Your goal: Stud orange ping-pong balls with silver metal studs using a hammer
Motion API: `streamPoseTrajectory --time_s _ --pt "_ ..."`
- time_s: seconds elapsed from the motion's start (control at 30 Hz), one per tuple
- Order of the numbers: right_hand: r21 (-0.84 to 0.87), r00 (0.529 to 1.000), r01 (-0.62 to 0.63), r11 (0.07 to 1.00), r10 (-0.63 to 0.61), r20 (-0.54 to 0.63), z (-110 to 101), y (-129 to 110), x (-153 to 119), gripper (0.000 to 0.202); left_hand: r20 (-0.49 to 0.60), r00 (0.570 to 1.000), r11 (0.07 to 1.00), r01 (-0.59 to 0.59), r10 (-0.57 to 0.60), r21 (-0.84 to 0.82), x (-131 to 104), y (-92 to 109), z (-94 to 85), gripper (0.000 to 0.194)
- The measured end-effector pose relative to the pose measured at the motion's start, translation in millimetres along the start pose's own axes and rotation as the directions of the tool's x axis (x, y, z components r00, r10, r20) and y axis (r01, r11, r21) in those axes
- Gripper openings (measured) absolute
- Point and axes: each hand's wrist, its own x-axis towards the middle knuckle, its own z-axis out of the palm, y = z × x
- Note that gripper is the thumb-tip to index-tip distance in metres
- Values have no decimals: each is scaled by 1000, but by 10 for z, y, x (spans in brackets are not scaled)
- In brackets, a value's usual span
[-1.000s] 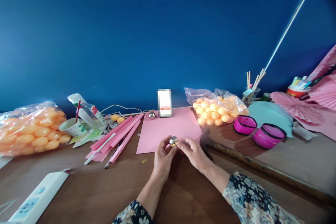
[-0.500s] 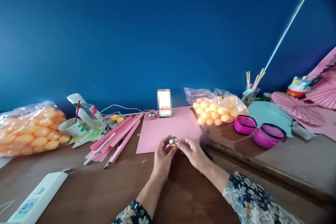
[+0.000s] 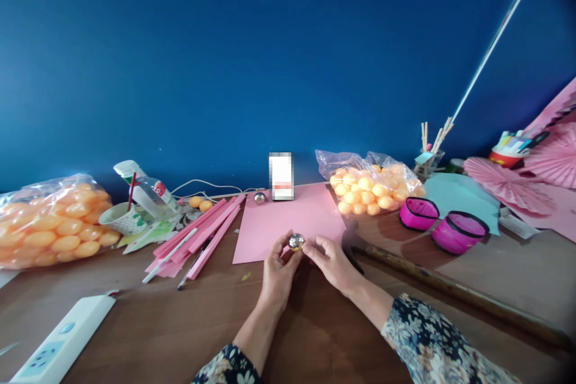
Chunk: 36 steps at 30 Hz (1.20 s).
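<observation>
A small shiny silver ball [image 3: 296,242], with a yellowish patch along its lower edge, is held just above the near edge of the pink paper sheet [image 3: 288,222]. My left hand [image 3: 279,273] grips it from the left between thumb and fingers. At its right edge, my right hand [image 3: 327,261] pinches with thumb and forefinger against the ball; whether a tiny piece sits in that pinch is too small to see. A second silver ball [image 3: 260,198] lies at the back of the sheet, beside a propped-up phone [image 3: 281,177] with a blurred screen.
Left stand a bag of orange balls [image 3: 67,228], a white power strip [image 3: 63,336], a paper cup [image 3: 123,219] and pink paper strips [image 3: 211,231]. Right are another ball bag [image 3: 364,192], magenta fabric rings [image 3: 459,234], pink paper fans [image 3: 508,183] and a long wooden-handled hammer [image 3: 427,279].
Almost nothing differs. The view has shifted very slightly, and both hands keep the same hold at the silver ball.
</observation>
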Motion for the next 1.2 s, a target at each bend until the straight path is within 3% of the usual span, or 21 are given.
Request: streamPoseTrajectory --time_s 0.63,1.2 --pt "171 991 -120 978 108 75 -3 81 19 25 -33 999 997 -6 9 81 22 -23 -13 48" --pt "197 993 -106 975 95 69 -2 20 39 24 -18 1000 995 -17 19 102 34 -56 -28 49"
